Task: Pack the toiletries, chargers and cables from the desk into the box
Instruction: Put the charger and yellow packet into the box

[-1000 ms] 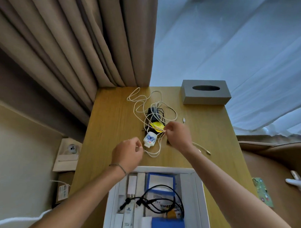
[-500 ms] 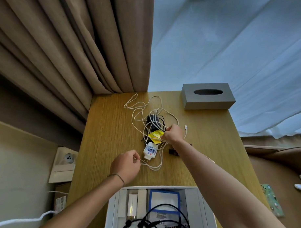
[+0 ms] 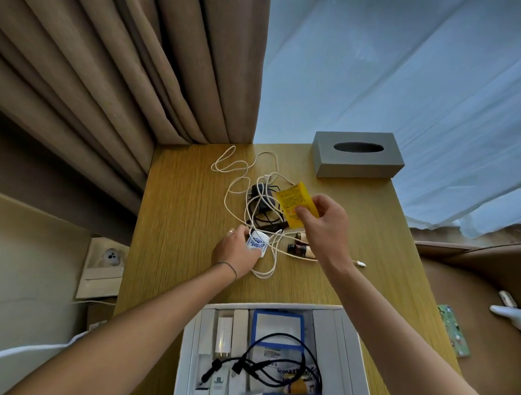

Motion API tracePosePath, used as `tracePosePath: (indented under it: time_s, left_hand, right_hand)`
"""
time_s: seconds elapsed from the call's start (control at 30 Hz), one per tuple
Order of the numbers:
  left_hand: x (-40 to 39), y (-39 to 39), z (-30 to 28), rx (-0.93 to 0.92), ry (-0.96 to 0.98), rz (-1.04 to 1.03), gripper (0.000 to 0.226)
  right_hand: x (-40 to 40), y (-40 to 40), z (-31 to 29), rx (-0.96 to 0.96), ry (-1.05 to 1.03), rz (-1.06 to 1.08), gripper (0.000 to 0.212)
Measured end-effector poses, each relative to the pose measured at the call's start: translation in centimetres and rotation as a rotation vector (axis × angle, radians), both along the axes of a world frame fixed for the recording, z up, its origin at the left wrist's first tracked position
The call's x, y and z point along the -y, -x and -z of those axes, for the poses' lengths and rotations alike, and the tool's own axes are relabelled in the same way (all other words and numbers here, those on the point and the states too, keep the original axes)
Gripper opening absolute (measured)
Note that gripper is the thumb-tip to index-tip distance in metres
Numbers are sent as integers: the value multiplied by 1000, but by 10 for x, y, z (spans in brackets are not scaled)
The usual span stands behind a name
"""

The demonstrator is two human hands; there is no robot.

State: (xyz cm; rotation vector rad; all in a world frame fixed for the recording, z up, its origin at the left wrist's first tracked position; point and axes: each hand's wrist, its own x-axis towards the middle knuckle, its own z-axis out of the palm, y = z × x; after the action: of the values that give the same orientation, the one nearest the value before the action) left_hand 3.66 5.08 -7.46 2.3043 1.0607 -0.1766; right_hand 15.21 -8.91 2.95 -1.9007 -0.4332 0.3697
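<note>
My right hand (image 3: 326,226) holds a yellow sachet (image 3: 296,206) lifted above the wooden desk (image 3: 178,224). My left hand (image 3: 236,252) grips a small white item with a blue pattern (image 3: 257,242) lying on the desk. A tangled white cable (image 3: 239,179) loops around a black charger (image 3: 263,197) with black wires. A small dark brown bottle (image 3: 299,249) lies by my right wrist. The white box (image 3: 348,348) at the desk's near edge holds a black cable (image 3: 271,366), white chargers and blue-edged packets.
A grey tissue box (image 3: 356,165) stands at the far right of the desk. Brown curtains (image 3: 124,74) hang at the far left, pale sheer fabric at the right. A wall socket (image 3: 111,257) sits left of the desk. A brown seat lies to the right.
My right hand has lifted the yellow sachet off the cable pile. My left hand has moved forward from the cable loop onto the white patterned item. The view has tilted upward.
</note>
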Motion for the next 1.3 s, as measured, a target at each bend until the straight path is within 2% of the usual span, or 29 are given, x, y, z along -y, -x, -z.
tracePosePath:
  time_s: [0.07, 0.17, 0.23, 0.27, 0.37, 0.43, 0.5, 0.6, 0.7, 0.77, 0.87, 1.1, 1.3]
  left_hand:
    - [2, -6, 5, -11, -6, 3, 61]
    - [7, -14, 9, -51, -3, -8, 78]
    - [10, -17, 9, -53, -7, -19, 73]
    - [11, -18, 8, -48, -8, -25, 68]
    - [13, -21, 6, -22, 0, -52, 54]
    - [12, -22, 1, 12, 38, -65, 51]
    - [11, -20, -7, 59, 111, -85, 50]
    - [10, -11, -27, 145, 217, -111, 53]
    - [12, 6, -50, 243, 268, -116, 45]
    - [15, 18, -66, 304, 298, -121, 40]
    - [23, 40, -90, 355, 329, -103, 42]
    - [54, 97, -117, 350, 291, -41, 40]
    - [78, 143, -113, 185, 253, 84, 24]
  right_hand:
    - [15, 8, -8, -154, -109, 3, 9]
    - [39, 24, -16, -352, -198, -26, 39]
    - [55, 35, -19, -368, -158, -40, 56]
    - [62, 39, -20, -363, -124, -44, 57]
    - [83, 54, -20, -344, 23, -87, 36]
    - [96, 66, -15, -302, 125, -157, 18]
    - [107, 78, -8, -268, 223, -239, 9]
    - [118, 98, 6, -214, 390, -343, 11]
    - [124, 115, 19, -105, 536, -443, 13]
    - [126, 126, 27, -32, 577, -498, 18]
    - [127, 137, 37, 65, 604, -542, 14]
    - [127, 147, 57, 198, 613, -600, 13]
    - [119, 147, 69, 296, 611, -576, 18]
